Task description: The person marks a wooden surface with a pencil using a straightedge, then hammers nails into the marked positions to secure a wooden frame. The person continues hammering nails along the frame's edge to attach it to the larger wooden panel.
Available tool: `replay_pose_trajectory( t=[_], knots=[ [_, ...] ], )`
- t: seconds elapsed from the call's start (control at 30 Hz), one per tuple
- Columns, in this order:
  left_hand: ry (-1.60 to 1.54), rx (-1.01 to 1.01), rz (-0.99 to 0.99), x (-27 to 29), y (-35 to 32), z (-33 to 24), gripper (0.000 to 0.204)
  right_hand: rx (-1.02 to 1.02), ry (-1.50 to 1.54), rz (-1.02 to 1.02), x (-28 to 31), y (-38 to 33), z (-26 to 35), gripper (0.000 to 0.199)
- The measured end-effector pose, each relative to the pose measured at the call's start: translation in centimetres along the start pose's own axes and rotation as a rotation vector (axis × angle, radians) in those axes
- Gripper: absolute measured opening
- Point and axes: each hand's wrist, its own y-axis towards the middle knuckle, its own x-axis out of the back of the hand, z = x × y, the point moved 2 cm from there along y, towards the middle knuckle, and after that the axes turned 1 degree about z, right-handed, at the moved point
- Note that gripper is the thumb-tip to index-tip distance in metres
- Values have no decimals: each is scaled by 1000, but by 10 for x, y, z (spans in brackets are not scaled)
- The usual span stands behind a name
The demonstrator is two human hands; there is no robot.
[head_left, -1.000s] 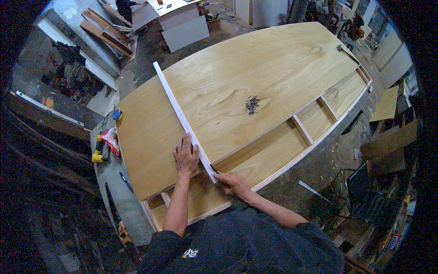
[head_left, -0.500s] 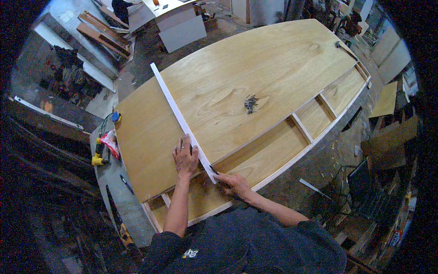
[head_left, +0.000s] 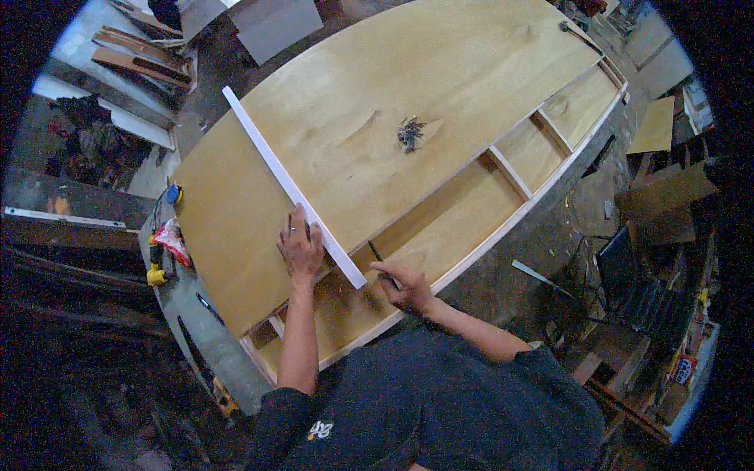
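Note:
A long straight white strip (head_left: 271,161) lies across the wooden panel (head_left: 228,212), its near end jutting over the open frame along my side. My left hand (head_left: 301,250) rests on the panel with fingers spread, fingertips and thumb against the strip. Beside the strip's near end, my right hand (head_left: 404,289) is closed around a thin dark pencil (head_left: 376,252), its tip pointing up and away. The index finger reaches left, apart from the strip. Whether the pencil is wood or a pen cannot be made out.
A pile of nails (head_left: 409,135) sits on the panel, with a hammer (head_left: 580,34) at its far right corner. On the grey side table lie a yellow drill (head_left: 156,273), a red and white bag (head_left: 170,238), a pen (head_left: 209,307) and a handsaw (head_left: 206,365). Crosspieces (head_left: 510,174) divide the frame.
My right hand has drawn back to the right from the strip's near end, taking the pencil with it. The left hand stays against the strip. The whole view has shifted a little.

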Motion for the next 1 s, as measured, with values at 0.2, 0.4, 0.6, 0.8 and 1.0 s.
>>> replay_pose_trajectory(
  t=[0.2, 0.4, 0.6, 0.8, 1.0],
  knots=[
    [-1, -13, 8, -3, 2, 4, 62, -81, 65, 0, 4, 11, 12, 43],
    [19, -9, 20, -1, 2, 2, 62, -64, 121, 252, -7, 9, 0, 51],
    [36, 5, 30, 1, 2, 1, 62, -80, 190, 258, -14, 7, -8, 54],
    [42, 13, 34, 3, 3, 0, 62, -156, 153, 297, -7, 11, 2, 54],
    [74, 30, 41, 4, 4, -2, 61, -65, 358, 316, 16, 26, 14, 97]
  ],
)
